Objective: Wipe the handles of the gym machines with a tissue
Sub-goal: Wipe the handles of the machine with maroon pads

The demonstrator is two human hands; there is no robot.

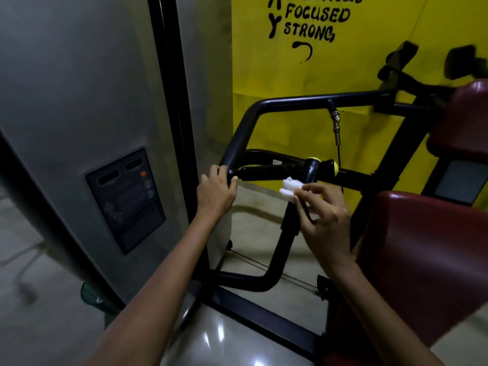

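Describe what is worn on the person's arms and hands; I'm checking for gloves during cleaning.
Nothing is worn: the left hand and right hand are bare, without gloves. Both forearms are bare too, with no sleeves, watch, rings or bands visible.

placard [126, 199] print unreadable, wall lettering [314, 18] cropped

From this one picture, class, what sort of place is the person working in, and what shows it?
Most likely a gym. A weight machine's black tubular frame has a handle with yellow end caps, red padded cushions sit beside it, and the yellow wall bears the painted words FOCUSED and STRONG.
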